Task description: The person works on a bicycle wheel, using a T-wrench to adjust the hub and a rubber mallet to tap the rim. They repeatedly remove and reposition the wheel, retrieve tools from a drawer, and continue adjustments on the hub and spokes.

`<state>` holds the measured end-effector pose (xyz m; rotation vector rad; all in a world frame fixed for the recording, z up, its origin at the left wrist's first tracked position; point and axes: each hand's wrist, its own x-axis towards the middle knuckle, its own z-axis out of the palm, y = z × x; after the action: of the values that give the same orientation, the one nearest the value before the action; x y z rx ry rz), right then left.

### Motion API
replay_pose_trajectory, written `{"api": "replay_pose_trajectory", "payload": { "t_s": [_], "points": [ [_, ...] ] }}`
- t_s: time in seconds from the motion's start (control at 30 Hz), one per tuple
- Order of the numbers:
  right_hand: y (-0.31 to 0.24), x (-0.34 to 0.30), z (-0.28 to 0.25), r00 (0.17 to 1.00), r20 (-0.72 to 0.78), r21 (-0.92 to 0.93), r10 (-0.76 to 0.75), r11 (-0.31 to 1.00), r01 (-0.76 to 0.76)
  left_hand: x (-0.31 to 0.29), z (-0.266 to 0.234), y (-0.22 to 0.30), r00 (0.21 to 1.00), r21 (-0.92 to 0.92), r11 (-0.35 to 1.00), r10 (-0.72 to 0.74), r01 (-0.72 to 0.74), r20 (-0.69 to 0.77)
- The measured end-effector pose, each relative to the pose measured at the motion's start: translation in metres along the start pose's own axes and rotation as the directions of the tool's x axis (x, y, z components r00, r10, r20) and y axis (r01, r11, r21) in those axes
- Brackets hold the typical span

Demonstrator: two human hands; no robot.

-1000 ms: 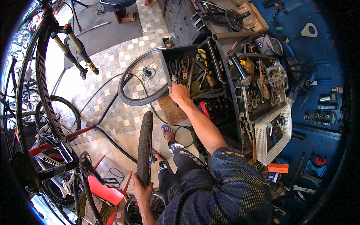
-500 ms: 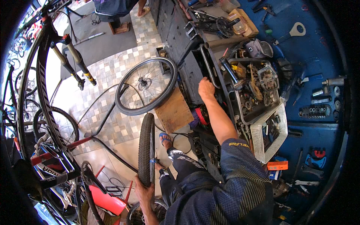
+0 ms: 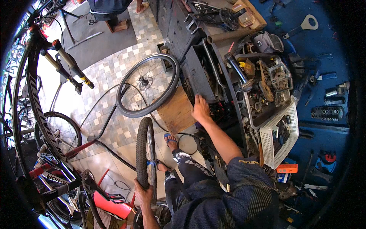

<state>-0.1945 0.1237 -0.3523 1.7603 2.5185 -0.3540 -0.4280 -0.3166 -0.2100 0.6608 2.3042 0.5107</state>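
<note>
Upright beside my legs stands a bicycle wheel with a knobby black tyre [image 3: 142, 152]. My left hand [image 3: 144, 194] is closed round the lower part of that tyre, on the near side. Out to the right, my right hand [image 3: 201, 109] is at the near corner of a dark workbench drawer [image 3: 202, 82], its fingers bent over the front edge. The drawer stands open, with long metal parts partly visible in it; the rest of its contents is in shadow.
Another wheel [image 3: 173, 82] lies ahead, over a wooden board [image 3: 176, 114]. A bicycle frame with a fork [image 3: 68, 65] hangs at left. On the bench are a metal tray [image 3: 248, 110] of greasy parts and a white basket [image 3: 267, 149]. Another person [image 3: 108, 7] is at the far end.
The drawer has come further out toward the left, and my right hand has moved nearer and left with it. My left hand and its wheel have shifted slightly.
</note>
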Motion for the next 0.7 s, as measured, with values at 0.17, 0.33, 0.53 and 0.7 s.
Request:
{"api": "replay_pose_trajectory", "payload": {
  "t_s": [0.17, 0.33, 0.53, 0.7],
  "points": [
    [-0.009, 0.027, 0.015, 0.97, 0.22, -0.028, 0.103, 0.995, -0.099, 0.033, 0.021, -0.031, 0.989, 0.043, 0.99, -0.135, 0.133, 0.06],
    [-0.03, 0.032, -0.022, 0.954, 0.013, -0.201, -0.299, 0.934, 0.296, 0.066, 0.041, -0.062, 0.998, -0.037, 0.997, -0.061, 0.061, 0.008],
    [0.003, 0.088, -0.096, 0.916, -0.258, -0.323, -0.306, 0.921, 0.217, 0.084, 0.044, -0.073, 0.994, -0.032, 0.994, -0.105, 0.105, 0.007],
    [0.001, 0.095, -0.091, 0.927, -0.34, 0.014, -0.156, 0.985, 0.171, 0.088, 0.047, -0.064, 0.992, -0.012, 0.994, -0.114, 0.113, -0.061]
  ]
}}
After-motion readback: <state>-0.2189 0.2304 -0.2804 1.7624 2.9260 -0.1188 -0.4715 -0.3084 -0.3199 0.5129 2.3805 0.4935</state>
